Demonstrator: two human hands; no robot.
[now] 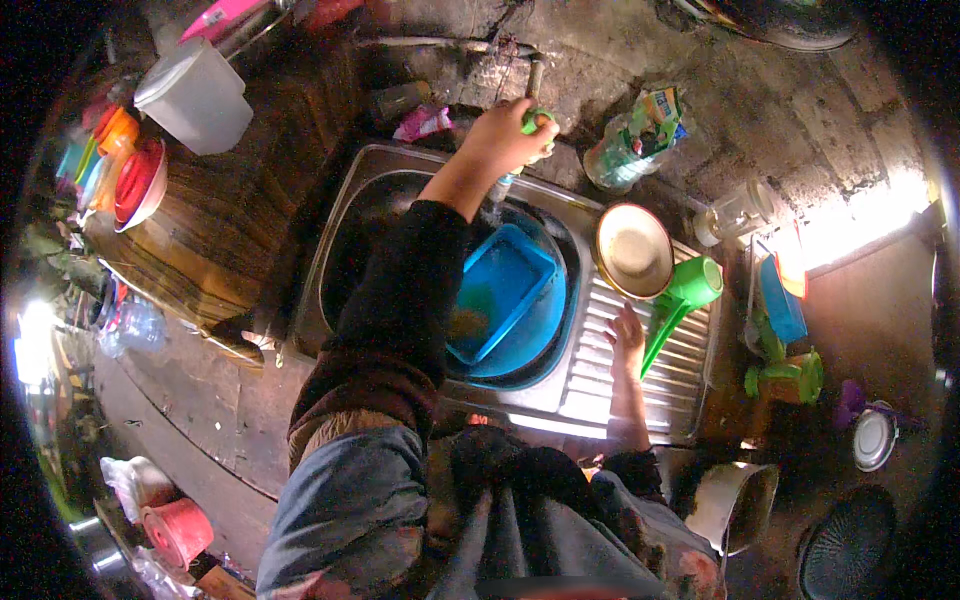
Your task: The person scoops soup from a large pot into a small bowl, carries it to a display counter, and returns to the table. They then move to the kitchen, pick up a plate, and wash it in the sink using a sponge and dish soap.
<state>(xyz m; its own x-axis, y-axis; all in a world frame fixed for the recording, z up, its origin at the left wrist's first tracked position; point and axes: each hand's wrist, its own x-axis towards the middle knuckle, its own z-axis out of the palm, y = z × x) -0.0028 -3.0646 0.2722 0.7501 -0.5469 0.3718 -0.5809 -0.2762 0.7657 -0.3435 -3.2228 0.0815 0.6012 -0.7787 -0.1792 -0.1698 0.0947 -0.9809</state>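
Observation:
My left hand reaches over the back rim of a stainless steel sink, its fingers around a green piece at the water tap. The spout points down below that hand. Under it, a blue rectangular plastic tray lies tilted inside a round blue plastic basin in the sink bowl. My right hand is over the ribbed drainboard with nothing in it, fingers apart. Close to its fingertips are a cream bowl with a dark rim and a green plastic dipper.
Behind the sink stand a plastic bottle and a clear jar. A wooden table at left carries a translucent container and stacked colourful bowls. A metal pot sits low at right.

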